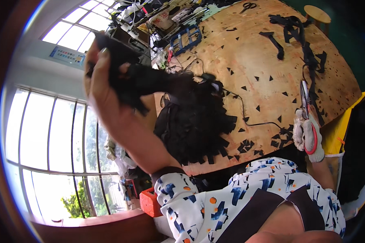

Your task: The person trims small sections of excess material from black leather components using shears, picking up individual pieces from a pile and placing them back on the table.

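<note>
My left hand (pixel 99 69) is raised at the upper left, closed on black fabric pieces (pixel 123 77) that dangle toward a large dark heap of similar pieces (pixel 190 121) on the wooden table (pixel 247 60). My right hand (pixel 314 141), in a pale knit glove, grips red-handled scissors (pixel 310 135) at the table's right front edge, blades pointing away from me. A long black strip (pixel 308 60) lies beyond the scissors. Small black offcuts are scattered over the tabletop, and a thin cord crosses it.
A blue frame (pixel 186 39), black scissors (pixel 247 6) and clutter sit along the far side. A round stool (pixel 317 14) stands beyond the table. A yellow-edged dark container (pixel 353 154) is at right, a red plastic case (pixel 148 201) below left, windows on the left.
</note>
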A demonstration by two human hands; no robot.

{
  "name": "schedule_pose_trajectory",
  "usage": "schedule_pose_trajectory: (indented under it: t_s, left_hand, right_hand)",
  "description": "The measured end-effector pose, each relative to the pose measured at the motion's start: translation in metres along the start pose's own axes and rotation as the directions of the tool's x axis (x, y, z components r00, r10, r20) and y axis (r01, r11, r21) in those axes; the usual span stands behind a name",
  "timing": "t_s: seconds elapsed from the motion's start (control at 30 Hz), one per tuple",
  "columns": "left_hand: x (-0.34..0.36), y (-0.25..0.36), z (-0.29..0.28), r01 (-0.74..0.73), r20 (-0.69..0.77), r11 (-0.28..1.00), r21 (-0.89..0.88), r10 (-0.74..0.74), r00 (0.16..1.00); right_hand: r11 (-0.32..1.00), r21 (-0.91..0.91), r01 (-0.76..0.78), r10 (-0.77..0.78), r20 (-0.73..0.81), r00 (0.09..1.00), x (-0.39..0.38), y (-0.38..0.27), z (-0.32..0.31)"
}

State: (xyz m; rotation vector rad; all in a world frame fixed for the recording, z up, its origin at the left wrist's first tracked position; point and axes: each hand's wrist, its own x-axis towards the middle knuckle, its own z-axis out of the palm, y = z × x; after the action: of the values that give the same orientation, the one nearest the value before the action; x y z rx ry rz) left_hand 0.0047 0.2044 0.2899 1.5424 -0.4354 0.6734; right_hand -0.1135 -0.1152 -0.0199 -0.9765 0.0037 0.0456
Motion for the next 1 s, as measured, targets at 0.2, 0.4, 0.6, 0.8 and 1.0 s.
schedule_pose_trajectory:
  t_s: [0.2,0.4,0.6,0.8,1.0]
  left_hand:
    - [0.005,0.010,-0.028,0.091,0.010,0.902,0.421,-0.105,0.994]
    - [0.003,-0.219,-0.083,0.088,0.086,0.569,0.818,-0.273,0.958]
    - [-0.094,-0.353,-0.112,0.152,-0.179,-0.105,0.983,-0.354,0.918]
    - [-0.081,-0.355,-0.083,-0.010,0.002,-0.068,0.998,-0.124,0.992]
    - [-0.079,-0.335,0.050,-0.436,0.391,0.467,0.769,0.196,0.899]
  right_hand:
    - [1.000,-0.031,0.001,-0.003,-0.069,0.998,0.009,0.011,-0.003]
    - [1.000,0.020,-0.010,0.010,-0.010,1.000,-0.003,0.002,0.000]
    - [0.969,0.248,0.009,-0.022,0.052,0.998,-0.008,-0.006,-0.016]
    - [0.937,0.139,0.322,-0.310,-0.099,0.946,-0.026,-0.032,-0.029]
    - [0.885,0.296,0.358,-0.276,-0.286,0.918,-0.031,-0.048,-0.043]
